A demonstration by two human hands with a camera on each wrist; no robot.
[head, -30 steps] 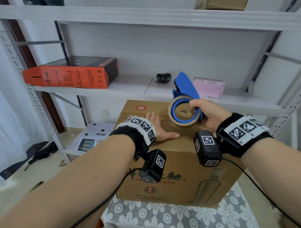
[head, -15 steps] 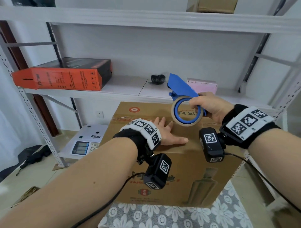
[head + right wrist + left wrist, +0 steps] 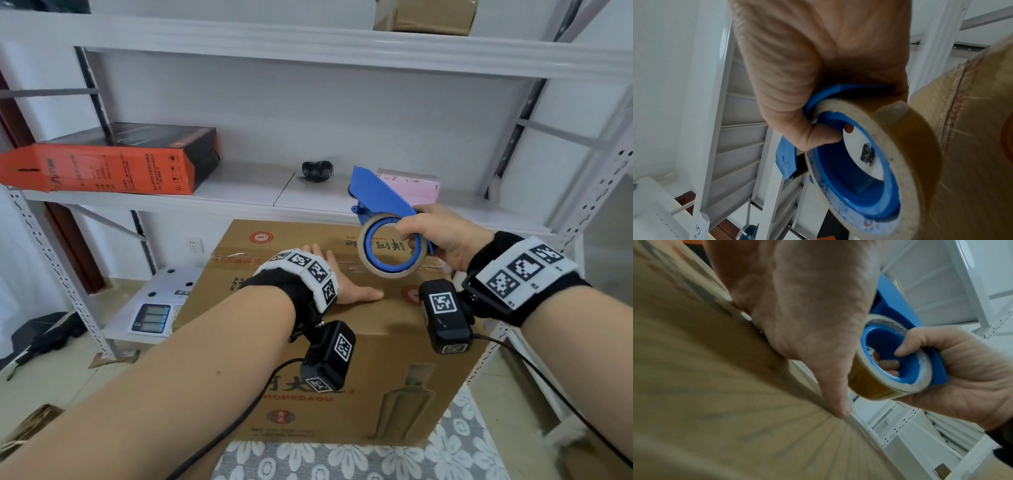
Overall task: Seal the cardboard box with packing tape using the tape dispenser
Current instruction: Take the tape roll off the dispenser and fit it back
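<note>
A brown cardboard box with printed lettering stands in front of me, its top flaps closed, with tape along the seam. My left hand lies flat on the box top, fingers straight, thumb pointing right. In the left wrist view the left hand presses on the cardboard. My right hand grips the blue tape dispenser with its roll of brownish tape, held above the box top's far right. The right wrist view shows fingers hooked through the blue core of the roll.
A white metal shelf runs behind the box, carrying an orange-and-black carton, a small black object and a pink box. A white scale sits low at the left. A floral cloth covers the surface under the box.
My right hand has lifted the dispenser up and a little to the right of the box seam. The left hand stays flat on the box top. The head view has shifted slightly.
</note>
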